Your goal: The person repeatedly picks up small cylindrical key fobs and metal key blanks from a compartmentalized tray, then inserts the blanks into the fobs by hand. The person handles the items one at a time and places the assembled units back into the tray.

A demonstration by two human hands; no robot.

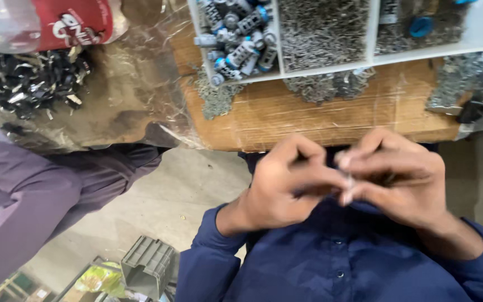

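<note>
Both hands meet at chest height over one small metal piece – work held close to the body.

The left hand (278,187) and right hand (401,179) touch fingertip to fingertip, fingers curled in and pinched on a tiny pale metal part (349,182) between them; what kind of part it is cannot be told through the blur. Dark blue sleeves (331,263) lie under both wrists. At 7 o'clock sits a grey plastic bin (147,264) on the floor; at 9 o'clock, another person's purple-clad leg (23,201). Beyond the hands, at 12 o'clock, runs the cardboard-covered table edge (320,114). Farther on stands a white divided tray (371,53) – grey-and-blue fittings (238,36) in its left compartment, fine metal pieces (322,31) in the middle. At 10 o'clock lies a heap of black clips (26,81), a red-labelled bottle (57,19) behind it.
</note>
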